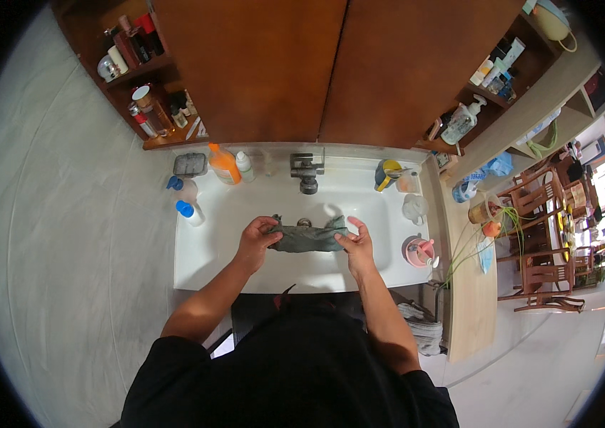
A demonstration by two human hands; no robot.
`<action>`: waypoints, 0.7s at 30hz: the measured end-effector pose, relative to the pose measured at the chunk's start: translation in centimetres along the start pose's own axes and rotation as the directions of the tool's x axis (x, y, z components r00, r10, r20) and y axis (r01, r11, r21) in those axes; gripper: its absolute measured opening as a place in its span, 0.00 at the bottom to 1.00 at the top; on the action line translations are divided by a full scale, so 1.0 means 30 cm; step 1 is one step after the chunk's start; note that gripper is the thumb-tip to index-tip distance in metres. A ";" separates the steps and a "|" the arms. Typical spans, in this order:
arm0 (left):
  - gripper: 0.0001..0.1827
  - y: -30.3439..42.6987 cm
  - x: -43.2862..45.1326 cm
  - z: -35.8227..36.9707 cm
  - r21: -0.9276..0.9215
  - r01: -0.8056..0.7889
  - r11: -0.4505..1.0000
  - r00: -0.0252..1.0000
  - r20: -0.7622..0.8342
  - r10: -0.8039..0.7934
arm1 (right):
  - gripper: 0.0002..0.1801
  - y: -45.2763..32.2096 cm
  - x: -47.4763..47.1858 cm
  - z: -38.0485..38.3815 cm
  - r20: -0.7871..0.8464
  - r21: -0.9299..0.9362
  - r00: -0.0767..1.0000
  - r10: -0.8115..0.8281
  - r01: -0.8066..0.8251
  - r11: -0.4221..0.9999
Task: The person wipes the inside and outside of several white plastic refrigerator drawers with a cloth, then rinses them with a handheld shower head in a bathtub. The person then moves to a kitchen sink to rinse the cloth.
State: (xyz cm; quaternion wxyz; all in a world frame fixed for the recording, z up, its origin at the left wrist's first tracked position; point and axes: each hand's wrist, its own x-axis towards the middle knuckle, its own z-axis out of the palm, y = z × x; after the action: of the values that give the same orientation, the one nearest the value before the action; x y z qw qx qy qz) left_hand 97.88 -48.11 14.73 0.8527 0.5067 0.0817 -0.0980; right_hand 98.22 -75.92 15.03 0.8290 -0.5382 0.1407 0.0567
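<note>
A grey-green cloth [308,239] is stretched sideways between my two hands above the white basin [238,273]. My left hand [255,242] pinches its left end between thumb and fingers. At the other end, my right hand [357,246] grips the cloth with the thumb in front, some fingers extended. Folds bunch up near both ends. Behind the cloth, the round metal fitting [304,222] in the basin is partly covered. A dark faucet [308,174] stands at the basin's back edge, and I cannot tell whether water runs from it.
Left of the basin stand an orange bottle [224,165], a white bottle [244,167] and two blue-topped bottles. On the right rim are a yellow-and-dark cup [387,175], a clear container [415,208] and a pink cup [419,252]. Brown cabinet doors [259,69] overhang the back.
</note>
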 end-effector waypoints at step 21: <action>0.30 -0.120 -0.121 0.024 0.885 -0.324 0.333 0.942 0.268 0.204 | 0.23 0.103 -0.154 -0.227 0.018 -0.798 0.996 -0.091 0.069 0.598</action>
State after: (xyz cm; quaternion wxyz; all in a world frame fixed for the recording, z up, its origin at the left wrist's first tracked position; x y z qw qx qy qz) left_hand 93.50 -50.14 12.88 0.4341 0.8932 -0.1160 -0.0146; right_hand 91.89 -80.56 11.08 0.5019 -0.8578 0.0867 0.0698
